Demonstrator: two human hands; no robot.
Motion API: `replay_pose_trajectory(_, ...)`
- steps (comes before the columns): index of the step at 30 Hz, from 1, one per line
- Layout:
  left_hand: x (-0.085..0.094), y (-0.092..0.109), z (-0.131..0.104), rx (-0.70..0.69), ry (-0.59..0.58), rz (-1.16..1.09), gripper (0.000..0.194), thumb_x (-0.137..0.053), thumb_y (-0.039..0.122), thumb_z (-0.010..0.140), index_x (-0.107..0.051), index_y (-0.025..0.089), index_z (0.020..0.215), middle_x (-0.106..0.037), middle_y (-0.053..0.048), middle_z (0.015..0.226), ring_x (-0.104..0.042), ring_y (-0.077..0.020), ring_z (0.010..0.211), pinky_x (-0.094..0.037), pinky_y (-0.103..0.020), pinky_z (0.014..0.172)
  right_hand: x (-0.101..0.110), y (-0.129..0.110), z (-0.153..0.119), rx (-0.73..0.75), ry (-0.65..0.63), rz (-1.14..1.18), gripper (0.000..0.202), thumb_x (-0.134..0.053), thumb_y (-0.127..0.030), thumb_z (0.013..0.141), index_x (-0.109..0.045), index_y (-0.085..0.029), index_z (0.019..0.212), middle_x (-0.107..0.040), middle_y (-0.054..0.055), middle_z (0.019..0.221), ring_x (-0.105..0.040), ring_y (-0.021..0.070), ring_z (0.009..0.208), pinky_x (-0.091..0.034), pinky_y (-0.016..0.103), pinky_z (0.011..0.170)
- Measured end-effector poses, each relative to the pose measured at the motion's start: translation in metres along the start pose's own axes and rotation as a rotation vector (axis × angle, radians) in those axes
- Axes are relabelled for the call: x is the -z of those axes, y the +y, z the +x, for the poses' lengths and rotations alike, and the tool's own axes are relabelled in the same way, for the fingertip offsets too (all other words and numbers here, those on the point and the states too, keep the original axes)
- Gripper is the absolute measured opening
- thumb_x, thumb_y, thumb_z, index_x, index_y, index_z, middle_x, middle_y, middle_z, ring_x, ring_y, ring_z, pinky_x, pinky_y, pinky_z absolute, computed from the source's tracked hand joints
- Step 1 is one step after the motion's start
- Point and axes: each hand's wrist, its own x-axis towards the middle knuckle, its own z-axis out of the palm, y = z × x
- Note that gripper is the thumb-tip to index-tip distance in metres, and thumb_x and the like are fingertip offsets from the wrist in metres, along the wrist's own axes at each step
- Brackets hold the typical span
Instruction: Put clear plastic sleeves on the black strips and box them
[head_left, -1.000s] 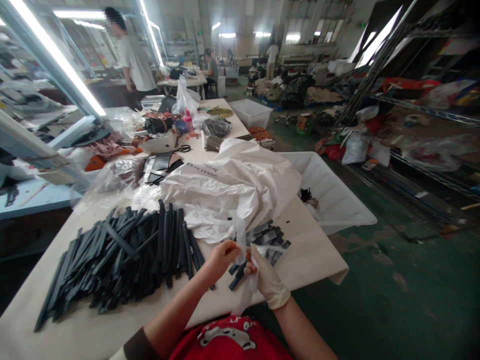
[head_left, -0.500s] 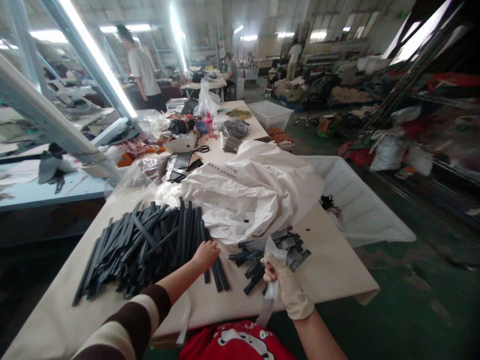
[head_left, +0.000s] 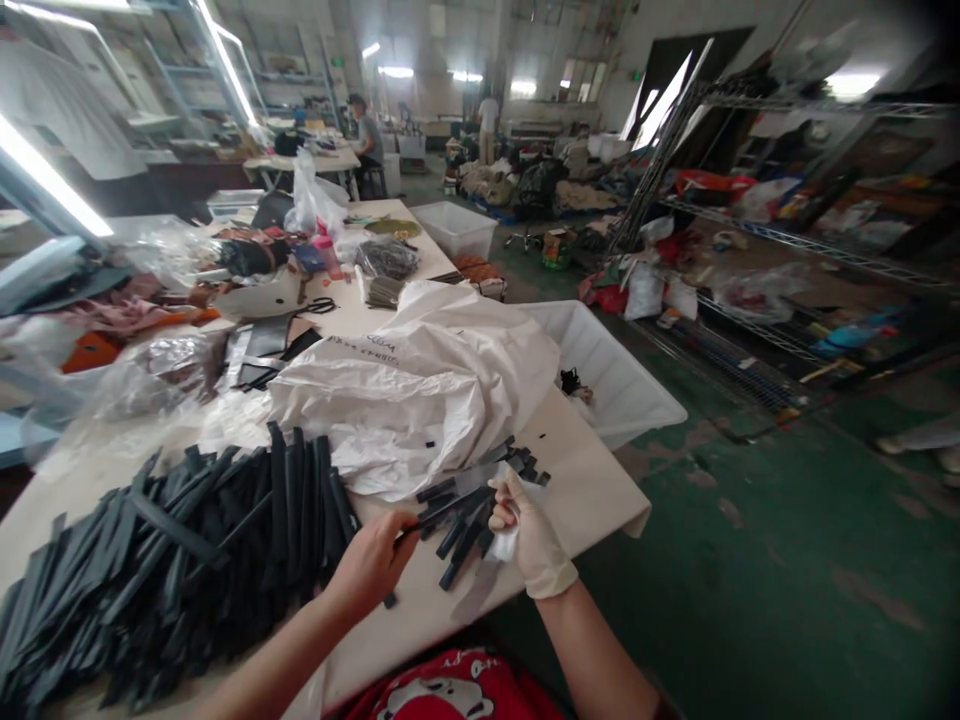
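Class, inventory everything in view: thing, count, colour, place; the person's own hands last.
Table: one, beige, foreground
Long strips: many, black, table's left
Smaller strip pile: one, dark, table's front right
Sack: one, white, mid-table
Scissors: one pair, black, beyond sack
Bottle: one, pink, farther back
Bins: two, white, right of table
Shelving: count unclear, metallic, right side
Workers: at least three, pale or grey tops, background
Other clutter: too jumbled to count, mixed, around
Left hand: one, bare, holding black strip
Right hand: one, pale-gloved, holding whitish film

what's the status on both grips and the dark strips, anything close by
Left grip shut on a dark strip. Gloved right grip closed on translucent film. Large strip pile at left; white sack just beyond both grips.
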Motion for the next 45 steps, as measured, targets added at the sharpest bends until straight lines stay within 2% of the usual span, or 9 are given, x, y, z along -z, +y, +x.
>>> replay_pose_trajectory(9, -0.031, 0.085, 0.006, 0.328, -0.079, -0.545, 0.010, -0.044, 0.028, 0.076, -0.040, 0.021, 0.069, -0.046, 0.008, 0.051, -0.048, -0.0092, 0.045, -0.036, -0.020, 0.046, 0.011, -0.015, -0.027, 0.351, 0.095, -0.407, 0.039, -0.066, -0.051, 0.064, -0.048, -0.018, 0.053, -0.036, -0.007, 0.046, -0.030, 0.0057, 0.041, -0.027, 0.021, 0.039)
replay_pose_trajectory(14, -0.038, 0.113, 0.020, 0.367, -0.121, -0.731, 0.014, -0.047, 0.032, 0.073, -0.040, 0.020, 0.076, -0.051, 0.007, 0.053, -0.049, -0.0087, 0.043, -0.037, -0.019, 0.044, 0.022, -0.011, -0.047, 0.304, 0.045, -0.665, 0.042, -0.065, -0.056, 0.062, -0.052, -0.017, 0.052, -0.040, -0.006, 0.042, -0.034, 0.0076, 0.041, -0.027, 0.024, 0.039)
replay_pose_trajectory(19, -0.054, 0.115, 0.023, 0.375, -0.165, -0.677, 0.028, -0.041, 0.038, 0.077, -0.045, 0.017, 0.094, -0.044, 0.010, 0.049, -0.038, -0.0073, 0.037, -0.029, -0.018, 0.039, 0.042, -0.013, -0.055, 0.310, 0.056, -0.703, 0.043, -0.065, -0.056, 0.062, -0.052, -0.017, 0.050, -0.043, -0.005, 0.042, -0.036, 0.0078, 0.041, -0.027, 0.024, 0.041)
replay_pose_trajectory(22, -0.057, 0.112, 0.020, 0.335, -0.099, -0.521, 0.023, -0.040, 0.039, 0.078, -0.049, 0.018, 0.077, -0.041, 0.009, 0.048, -0.040, -0.0083, 0.044, -0.029, -0.019, 0.044, 0.053, -0.021, -0.054, 0.200, -0.042, -0.570, 0.043, -0.064, -0.057, 0.063, -0.051, -0.018, 0.051, -0.038, -0.006, 0.039, -0.032, 0.0068, 0.037, -0.024, 0.024, 0.038)
replay_pose_trajectory(26, -0.063, 0.116, 0.011, 0.340, -0.233, -0.401, 0.025, -0.041, 0.037, 0.077, -0.044, 0.019, 0.060, -0.039, 0.007, 0.046, -0.038, -0.0085, 0.045, -0.027, -0.020, 0.045, 0.062, -0.035, -0.049, 0.173, 0.017, -0.352, 0.041, -0.061, -0.059, 0.066, -0.058, -0.019, 0.061, -0.030, -0.010, 0.037, -0.027, 0.0060, 0.034, -0.022, 0.022, 0.035)
replay_pose_trajectory(31, -0.077, 0.133, 0.011, 0.307, -0.111, -0.431, 0.022, -0.039, 0.034, 0.078, -0.044, 0.019, 0.062, -0.044, 0.006, 0.052, -0.042, -0.0096, 0.051, -0.030, -0.020, 0.049, 0.063, -0.022, -0.056, -0.010, -0.065, -0.194, 0.039, -0.070, -0.050, 0.061, -0.066, -0.017, 0.083, -0.054, -0.003, 0.056, -0.046, 0.0074, 0.046, -0.033, 0.021, 0.043)
replay_pose_trajectory(35, -0.081, 0.135, 0.009, 0.301, -0.216, -0.407, 0.024, -0.040, 0.036, 0.078, -0.047, 0.018, 0.063, -0.042, 0.006, 0.049, -0.039, -0.0092, 0.047, -0.028, -0.020, 0.046, 0.073, -0.031, -0.052, 0.036, -0.018, -0.137, 0.043, -0.065, -0.055, 0.065, -0.066, -0.016, 0.082, -0.031, -0.011, 0.038, -0.024, 0.0031, 0.034, -0.020, 0.019, 0.035)
replay_pose_trajectory(38, -0.084, 0.136, 0.010, 0.316, -0.211, -0.376, 0.023, -0.038, 0.033, 0.080, -0.050, 0.018, 0.066, -0.045, 0.005, 0.050, -0.043, -0.0098, 0.048, -0.029, -0.020, 0.046, 0.078, -0.030, -0.045, 0.008, -0.028, -0.160, 0.046, -0.065, -0.057, 0.063, -0.066, -0.016, 0.084, -0.036, -0.010, 0.040, -0.028, 0.0035, 0.034, -0.021, 0.019, 0.036)
replay_pose_trajectory(45, -0.080, 0.106, 0.059, 0.237, -0.156, 0.354, 0.026, -0.033, 0.026, 0.089, -0.058, 0.018, 0.089, -0.064, -0.005, 0.078, -0.060, -0.0164, 0.070, -0.039, -0.024, 0.060, 0.091, -0.030, -0.022, -0.002, 0.030, -0.116, 0.037, -0.071, -0.047, 0.060, -0.067, -0.016, 0.080, -0.040, -0.010, 0.041, -0.032, 0.0038, 0.034, -0.028, 0.019, 0.035)
